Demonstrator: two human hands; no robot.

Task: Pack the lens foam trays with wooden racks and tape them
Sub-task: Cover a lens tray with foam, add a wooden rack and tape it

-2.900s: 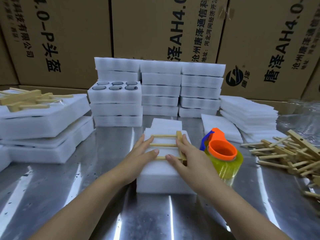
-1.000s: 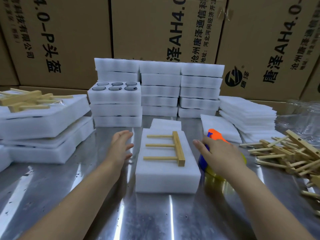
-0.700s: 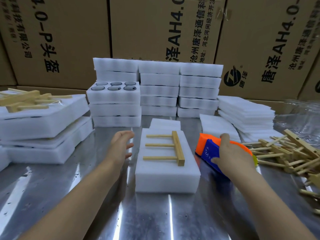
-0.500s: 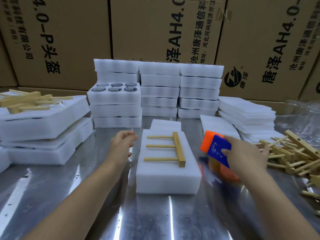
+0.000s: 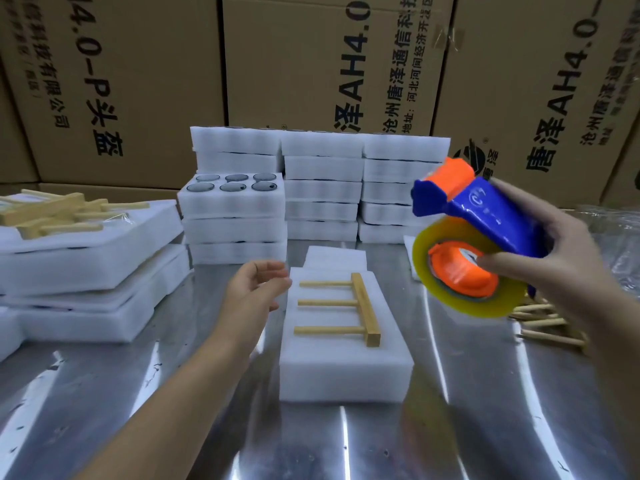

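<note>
With rack placed, taping not yet begun.
Three-pronged wooden rack lies on white foam tray mid-table; right hand grips blue-orange tape dispenser aloft, left hand open beside tray.

On the table before me lies 1 foam tray with a wooden rack on top. My left hand hovers just left of it; my right hand holds the tape dispenser above its right. Foam stacks stand behind.
</note>
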